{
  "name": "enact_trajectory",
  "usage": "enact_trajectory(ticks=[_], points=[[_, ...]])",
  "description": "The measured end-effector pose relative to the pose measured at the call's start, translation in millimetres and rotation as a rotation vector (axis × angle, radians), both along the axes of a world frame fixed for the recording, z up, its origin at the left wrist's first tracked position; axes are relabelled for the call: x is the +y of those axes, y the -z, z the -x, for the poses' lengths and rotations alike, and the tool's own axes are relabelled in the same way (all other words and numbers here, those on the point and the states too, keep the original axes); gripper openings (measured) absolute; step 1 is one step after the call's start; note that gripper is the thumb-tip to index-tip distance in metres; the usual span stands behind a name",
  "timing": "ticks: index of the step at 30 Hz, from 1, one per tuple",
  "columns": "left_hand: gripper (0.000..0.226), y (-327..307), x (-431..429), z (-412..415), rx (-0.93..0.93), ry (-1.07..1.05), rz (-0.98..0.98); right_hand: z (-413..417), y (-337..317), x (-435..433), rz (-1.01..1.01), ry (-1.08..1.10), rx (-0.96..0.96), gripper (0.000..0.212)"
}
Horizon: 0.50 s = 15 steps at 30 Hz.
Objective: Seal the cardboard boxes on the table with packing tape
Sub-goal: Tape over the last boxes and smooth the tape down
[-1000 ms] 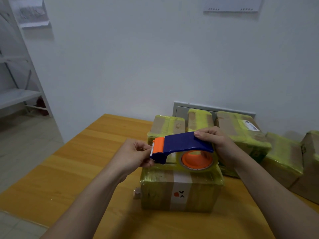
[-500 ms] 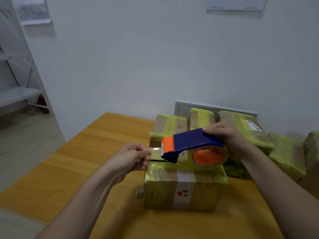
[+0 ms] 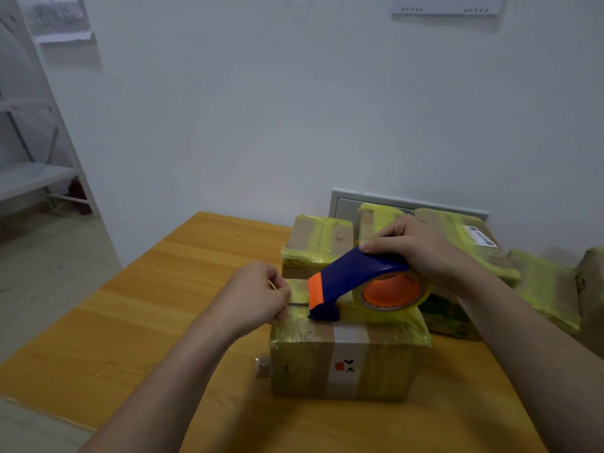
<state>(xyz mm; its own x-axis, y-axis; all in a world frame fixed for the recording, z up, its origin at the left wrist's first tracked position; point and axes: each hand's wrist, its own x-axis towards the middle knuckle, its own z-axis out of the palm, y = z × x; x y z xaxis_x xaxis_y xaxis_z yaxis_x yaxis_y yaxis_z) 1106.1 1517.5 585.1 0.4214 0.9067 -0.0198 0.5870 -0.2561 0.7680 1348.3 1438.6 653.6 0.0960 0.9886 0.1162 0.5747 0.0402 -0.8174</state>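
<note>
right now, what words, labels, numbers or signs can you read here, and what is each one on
No text is legible.
Strip on the near box: a red and black mark, no readable letters.
Label on a far box: print too small to read.
Wall sheet: dark marks, blurred.
Left paper: blurred.

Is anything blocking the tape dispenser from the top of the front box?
Nothing visible. The right hand holds the tape dispenser with its nose seemingly on the front box top; the left hand pinches the tape end at the left edge.
</note>
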Motion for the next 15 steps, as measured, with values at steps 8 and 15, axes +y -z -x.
enact_trajectory(ticks=[8, 15], points=[[0.016, -10, -7, -5, 0.409, 0.055, -0.323, -2, 5, 3, 0.061, 0.009, -0.012, 0.027], [0.064, -4, -4, 1, 0.809, 0.113, -0.303, -4, 7, 5, 0.064, 0.0, -0.03, 0.033]])
